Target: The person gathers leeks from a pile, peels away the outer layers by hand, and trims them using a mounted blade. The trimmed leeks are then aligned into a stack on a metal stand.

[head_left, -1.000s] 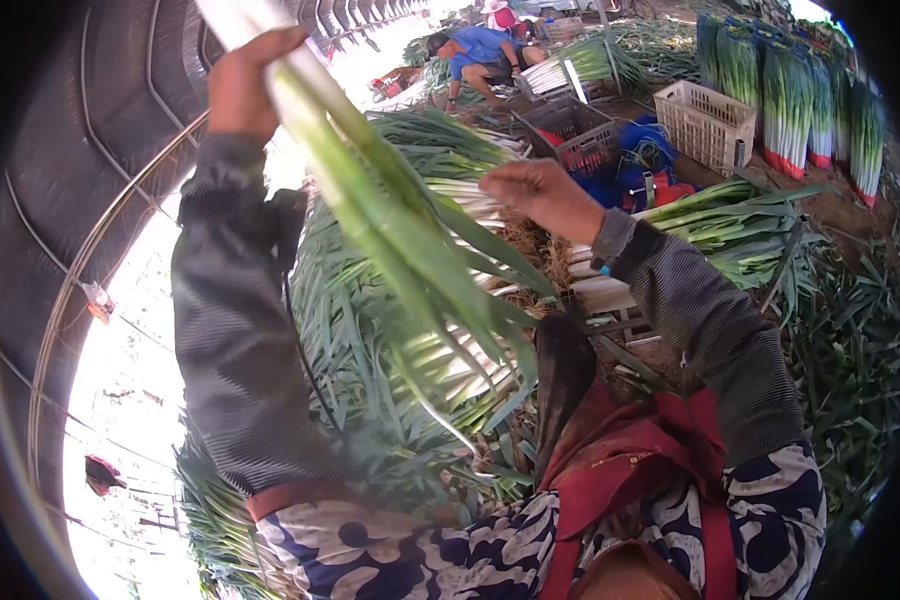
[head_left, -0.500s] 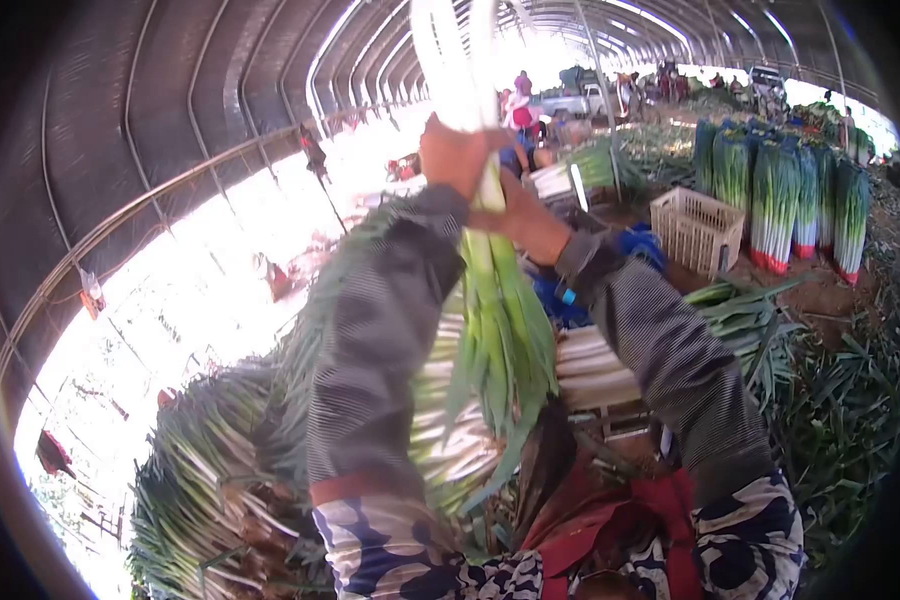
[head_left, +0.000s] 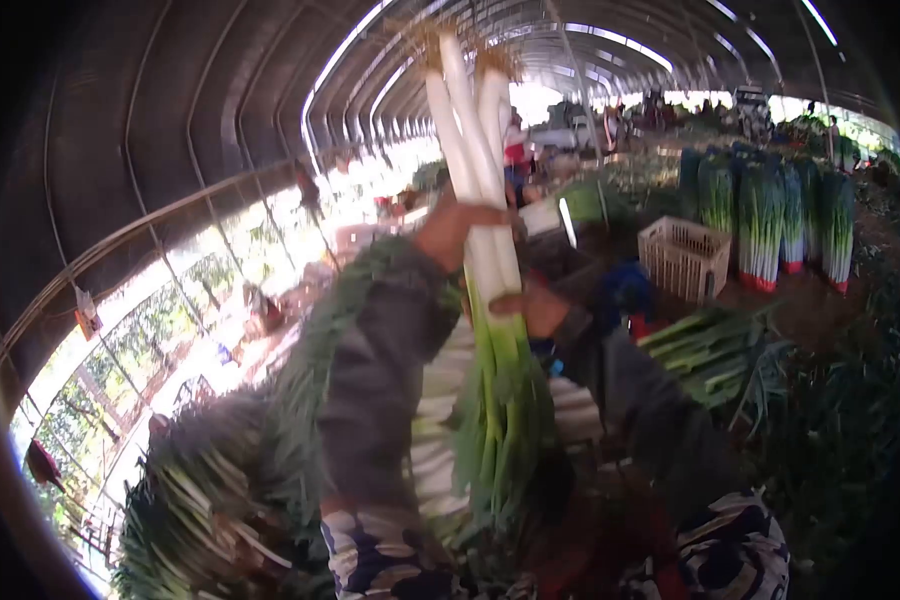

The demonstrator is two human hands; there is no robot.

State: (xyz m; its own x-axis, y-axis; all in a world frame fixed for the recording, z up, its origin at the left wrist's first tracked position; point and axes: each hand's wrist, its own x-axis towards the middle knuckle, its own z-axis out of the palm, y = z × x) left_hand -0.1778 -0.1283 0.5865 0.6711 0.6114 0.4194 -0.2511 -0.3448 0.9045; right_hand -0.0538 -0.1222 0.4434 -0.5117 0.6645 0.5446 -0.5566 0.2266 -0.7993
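Both hands, left (head_left: 462,232) and right (head_left: 532,305), were wrapped around upright leeks (head_left: 490,250), roots topmost, blocking part of the tunnel behind. Wrapped bundles (head_left: 770,210) stood beside a plastic crate (head_left: 684,258); loose leeks (head_left: 205,490) lay lower left.

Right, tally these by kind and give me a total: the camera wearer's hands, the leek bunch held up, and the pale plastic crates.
Hands: 2, the left hand and the right hand
Held leek bunch: 1
Pale plastic crate: 1
Total: 4
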